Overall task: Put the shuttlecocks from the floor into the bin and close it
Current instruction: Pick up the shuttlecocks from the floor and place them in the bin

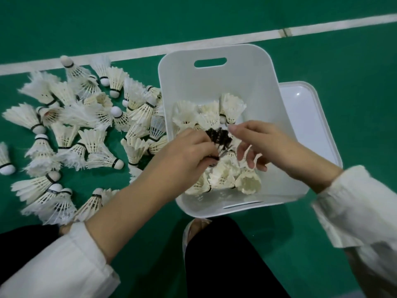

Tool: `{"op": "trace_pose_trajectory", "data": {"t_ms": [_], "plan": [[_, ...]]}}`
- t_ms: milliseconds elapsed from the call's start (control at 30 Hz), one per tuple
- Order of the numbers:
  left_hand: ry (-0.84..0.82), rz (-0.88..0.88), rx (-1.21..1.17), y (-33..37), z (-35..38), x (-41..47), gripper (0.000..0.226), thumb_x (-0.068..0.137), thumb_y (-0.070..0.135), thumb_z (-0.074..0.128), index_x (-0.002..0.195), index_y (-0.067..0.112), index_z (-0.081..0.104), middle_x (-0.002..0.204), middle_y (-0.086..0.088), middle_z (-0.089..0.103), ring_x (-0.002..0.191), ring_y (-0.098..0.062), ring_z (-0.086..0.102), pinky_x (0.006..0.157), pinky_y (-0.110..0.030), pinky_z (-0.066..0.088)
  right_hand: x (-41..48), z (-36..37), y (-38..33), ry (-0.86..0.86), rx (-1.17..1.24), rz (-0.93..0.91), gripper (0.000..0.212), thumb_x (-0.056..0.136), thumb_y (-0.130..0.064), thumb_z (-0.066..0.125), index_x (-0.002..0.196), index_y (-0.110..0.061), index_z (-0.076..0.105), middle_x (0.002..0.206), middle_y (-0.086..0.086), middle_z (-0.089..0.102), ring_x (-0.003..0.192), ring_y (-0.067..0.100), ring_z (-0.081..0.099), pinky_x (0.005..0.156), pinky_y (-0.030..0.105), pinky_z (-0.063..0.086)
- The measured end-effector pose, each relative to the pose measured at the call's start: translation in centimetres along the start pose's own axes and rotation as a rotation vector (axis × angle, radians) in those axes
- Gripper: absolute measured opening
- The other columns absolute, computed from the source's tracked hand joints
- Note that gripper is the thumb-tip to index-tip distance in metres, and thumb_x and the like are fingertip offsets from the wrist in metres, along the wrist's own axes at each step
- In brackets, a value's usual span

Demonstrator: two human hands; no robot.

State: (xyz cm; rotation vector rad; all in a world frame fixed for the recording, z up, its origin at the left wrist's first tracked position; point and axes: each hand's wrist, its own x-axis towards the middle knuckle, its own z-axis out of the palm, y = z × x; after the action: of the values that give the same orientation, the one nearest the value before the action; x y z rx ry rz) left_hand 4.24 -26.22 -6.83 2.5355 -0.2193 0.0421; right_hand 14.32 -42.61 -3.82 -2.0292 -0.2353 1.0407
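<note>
Nearest you, your left hand (189, 151) is over the near half of the white plastic bin (214, 82). Its fingers are curled round the base end of a black-feathered shuttlecock (219, 136). Your right hand (264, 145) is just beside it, fingers spread and half bent over the load. Whether it pinches a feather cannot be told.

Beneath both hands, a loose layer of cream-white feather shuttlecocks (232, 106) already lies on the bin's bottom, with much of the wall above it bare.

To the left of the bin, the larger heap of white feather shuttlecocks with rounded cork tips (94, 138) remains on the green court floor (343, 61). They lie on their sides, overlapping, and some touch the bin's outer wall.

Handling, by judgement: each piece is very light, with a stiff but brittle feather skirt that crushes or frays under a squeeze. The cork tip is the firm part. Take hold there, or cradle several loosely by the skirts without closing tight. Entangled feathers are likely to drag neighbours along, so lift slowly.

To the right of the bin, and partly hidden by it, the flat white plastic lid (300, 104) lies on the floor, not yet fitted. Beyond the bin runs a white court line (214, 43).
</note>
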Motion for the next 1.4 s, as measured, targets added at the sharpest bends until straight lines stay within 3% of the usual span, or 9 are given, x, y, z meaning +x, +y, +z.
{"op": "trace_pose_trajectory", "data": {"t_ms": [133,333,533,700,900,1000,1133,1267,1400], "plan": [[-0.121,0.083,-0.001,0.7,0.8,0.1,0.029,0.084,0.034,0.046,0.089,0.016,0.068,0.089,0.001,0.061,0.087,-0.020,0.055,0.067,-0.039,0.052,1.3,1.3,1.1,-0.051,-0.269,0.004,0.006,0.086,-0.019,0.060,0.081,-0.015,0.061,0.060,0.002,0.063,0.042,0.010,0.050,0.036,0.021,0.038],[-0.104,-0.079,0.045,-0.2,-1.9,1.2,0.025,0.093,0.036,0.043,0.113,0.028,0.055,0.099,0.018,0.050,0.096,-0.002,0.046,0.083,-0.024,0.043,1.6,1.3,2.2,-0.113,-0.548,0.025,0.009,0.085,-0.011,0.056,0.079,-0.013,0.063,0.055,0.000,0.064,0.036,0.004,0.053,0.034,0.015,0.039],[-0.145,-0.080,0.233,-2.3,-4.3,2.3,0.023,0.094,0.032,0.041,0.109,0.022,0.054,0.098,0.008,0.054,0.093,-0.013,0.050,0.076,-0.035,0.047,2.0,5.9,5.2,-0.150,-0.969,-0.049,0.010,0.091,-0.007,0.049,0.091,-0.005,0.059,0.083,0.005,0.059,0.072,0.021,0.058,0.061,0.024,0.046],[-0.179,0.022,0.377,-1.7,-5.4,1.7,0.025,0.094,0.034,0.036,0.109,0.022,0.052,0.101,0.006,0.056,0.096,-0.016,0.050,0.064,-0.028,0.033,2.4,4.7,3.3,-0.197,-1.014,-0.086,0.027,0.092,-0.022,0.050,0.115,-0.010,0.058,0.103,0.007,0.065,0.092,0.022,0.062,0.076,0.025,0.047],[-0.541,0.214,0.640,-1.7,-9.6,-0.1,0.026,0.096,0.035,0.032,0.104,0.018,0.049,0.101,0.001,0.054,0.093,-0.019,0.054,0.069,-0.031,0.045,-0.6,4.1,-4.5,0.016,-1.040,-0.340,0.027,0.093,-0.027,0.046,0.115,-0.017,0.059,0.110,0.004,0.066,0.100,0.023,0.060,0.082,0.032,0.045],[-0.603,0.251,0.702,-3.1,-12.8,-1.8,0.028,0.096,0.036,0.032,0.110,0.017,0.049,0.099,0.002,0.054,0.088,-0.018,0.054,0.073,-0.032,0.050,-2.3,6.9,-8.4,0.011,-1.040,-0.512,0.025,0.094,-0.026,0.044,0.112,-0.019,0.059,0.108,0.001,0.064,0.098,0.021,0.059,0.082,0.032,0.045],[-0.625,0.208,0.684,-6.4,-16.6,-5.4,0.027,0.096,0.037,0.031,0.107,0.021,0.049,0.097,0.004,0.055,0.084,-0.014,0.055,0.066,-0.026,0.044,-2.1,12.2,-10.5,-0.057,-1.066,-0.679,0.024,0.094,-0.024,0.042,0.106,-0.013,0.059,0.104,0.005,0.062,0.093,0.023,0.059,0.079,0.034,0.047],[-0.641,0.084,0.647,-10.9,-17.2,-9.9,0.027,0.095,0.038,0.033,0.105,0.023,0.053,0.100,0.006,0.058,0.086,-0.014,0.055,0.065,-0.024,0.036,1.1,17.9,-9.6,-0.117,-1.040,-0.601,0.021,0.092,-0.022,0.044,0.104,-0.012,0.058,0.105,0.008,0.061,0.096,0.026,0.058,0.077,0.033,0.045],[-0.616,-0.098,0.510,-15.2,-13.7,-14.1,0.024,0.095,0.036,0.039,0.107,0.024,0.056,0.105,0.005,0.058,0.087,-0.017,0.056,0.067,-0.029,0.046,3.3,23.0,-6.1,-0.165,-1.011,-0.510,0.025,0.090,-0.019,0.047,0.111,-0.010,0.058,0.113,0.010,0.058,0.105,0.028,0.057,0.086,0.038,0.048]]}}
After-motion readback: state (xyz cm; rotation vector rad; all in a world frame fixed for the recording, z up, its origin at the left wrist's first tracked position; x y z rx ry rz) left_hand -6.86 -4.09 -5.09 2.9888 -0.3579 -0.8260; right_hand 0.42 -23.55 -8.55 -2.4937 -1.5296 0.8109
